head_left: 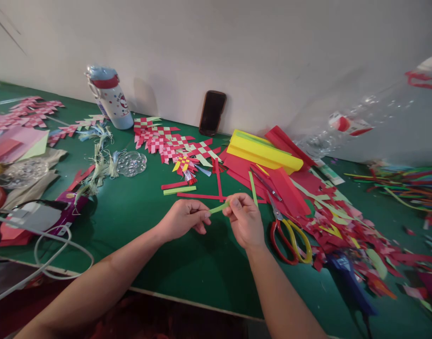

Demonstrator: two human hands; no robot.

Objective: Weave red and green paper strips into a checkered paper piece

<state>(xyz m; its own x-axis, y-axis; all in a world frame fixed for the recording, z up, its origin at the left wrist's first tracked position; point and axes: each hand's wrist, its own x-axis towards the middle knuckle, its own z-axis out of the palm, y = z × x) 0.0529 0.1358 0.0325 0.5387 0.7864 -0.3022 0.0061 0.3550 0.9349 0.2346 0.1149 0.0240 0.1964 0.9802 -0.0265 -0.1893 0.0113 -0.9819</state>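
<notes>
A light green paper strip point(219, 208) is stretched between my two hands above the green table. My left hand point(184, 219) pinches its left end between thumb and fingers, and my right hand point(244, 219) pinches the other end. Just beyond lie red paper strips point(202, 196), a short green strip point(180, 190) and another upright green strip point(253, 188). Beside my right hand rest scissors point(290, 240) with one red and one yellow handle loop. Woven red and green paper pieces point(173, 143) lie farther back, with a small yellow and red woven piece point(184, 164) at their front.
A phone point(212, 113) leans on the wall near a water bottle point(112, 99). Folded yellow paper point(263, 151) and paper scraps point(343, 230) cover the right side, with a blue tool point(350, 280) and a large clear plastic bottle point(364, 120). Cables point(53, 263) cross the left edge.
</notes>
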